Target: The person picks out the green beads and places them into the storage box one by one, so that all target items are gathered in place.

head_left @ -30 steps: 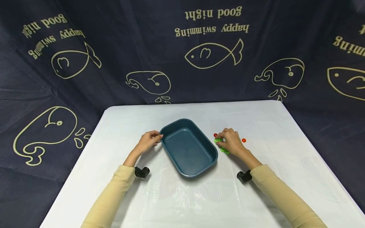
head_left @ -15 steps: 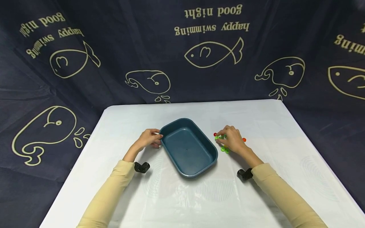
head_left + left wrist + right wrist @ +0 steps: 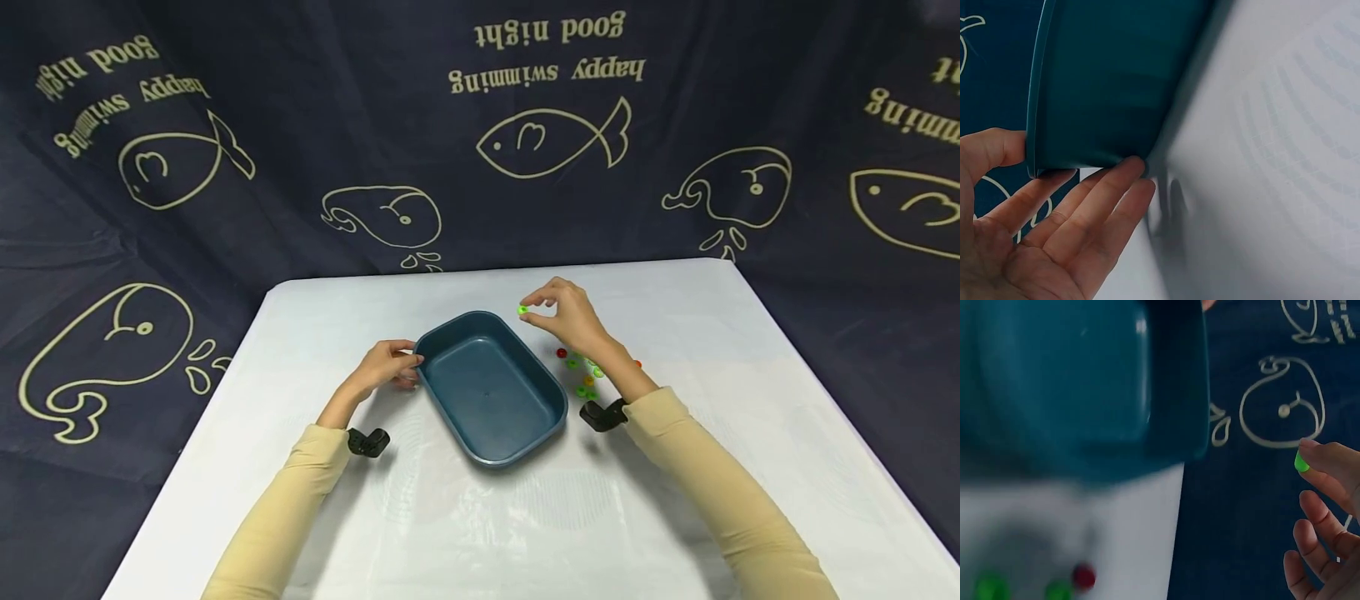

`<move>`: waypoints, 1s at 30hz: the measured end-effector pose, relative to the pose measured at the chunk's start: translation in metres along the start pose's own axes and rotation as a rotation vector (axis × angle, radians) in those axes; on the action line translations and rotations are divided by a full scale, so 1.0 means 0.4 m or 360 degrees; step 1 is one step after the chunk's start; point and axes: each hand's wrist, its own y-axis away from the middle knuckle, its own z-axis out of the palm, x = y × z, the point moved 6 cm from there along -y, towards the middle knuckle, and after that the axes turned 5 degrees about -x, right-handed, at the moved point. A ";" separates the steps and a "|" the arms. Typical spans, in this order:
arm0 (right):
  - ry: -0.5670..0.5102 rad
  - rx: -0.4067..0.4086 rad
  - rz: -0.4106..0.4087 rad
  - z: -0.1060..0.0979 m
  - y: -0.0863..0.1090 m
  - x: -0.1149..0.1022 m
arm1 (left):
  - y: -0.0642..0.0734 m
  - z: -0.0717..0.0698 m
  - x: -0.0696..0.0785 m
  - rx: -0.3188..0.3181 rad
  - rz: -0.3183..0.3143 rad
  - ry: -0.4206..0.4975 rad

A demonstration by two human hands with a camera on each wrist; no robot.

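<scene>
A dark teal plastic basin (image 3: pixel 486 396) sits slantwise on the white table. At its left corner my left hand (image 3: pixel 378 365) holds the rim; in the left wrist view the thumb (image 3: pixel 997 150) is on the rim and the fingers (image 3: pixel 1094 215) lie against the outer wall. Between thumb and index finger, my right hand (image 3: pixel 568 317) pinches a small bright green piece (image 3: pixel 522 310), held above the table just beyond the basin's right side. The right wrist view shows only part of that green piece (image 3: pixel 1301 461), with the other fingers loosely bent.
Right of the basin lie several small green pieces (image 3: pixel 581 391), a red piece (image 3: pixel 562 353) and an orange one (image 3: pixel 588 381). Another orange-red piece (image 3: pixel 638 363) is partly covered by the right wrist. A dark patterned cloth (image 3: pixel 558 221) hangs behind the table (image 3: pixel 345 308).
My right hand has lifted a green piece from the group and carried it up, away and to the left. The left hand stays at the basin's corner.
</scene>
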 end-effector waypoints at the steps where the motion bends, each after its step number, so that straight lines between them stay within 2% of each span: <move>1: -0.0007 -0.0004 -0.0017 0.009 -0.010 -0.013 | 0.000 0.000 0.001 0.0001 0.0000 0.0001; 9: -0.0086 -0.0099 -0.0081 0.124 -0.075 -0.081 | 0.001 0.000 0.000 0.0011 -0.0007 -0.0013; 15: -0.0018 -0.0230 -0.0059 0.218 -0.103 -0.095 | 0.001 0.001 -0.003 0.0015 -0.0018 -0.0009; 20: 0.0095 -0.0387 -0.0057 0.275 -0.105 -0.095 | -0.003 0.000 -0.002 0.0021 -0.0019 -0.0022; 25: 0.0181 -0.0568 0.0011 0.322 -0.093 -0.077 | -0.003 -0.001 -0.002 0.0024 -0.0033 -0.0036; 30: 0.0248 -0.0661 0.0064 0.350 -0.074 -0.054 | -0.003 0.001 -0.001 0.0013 -0.0019 -0.0035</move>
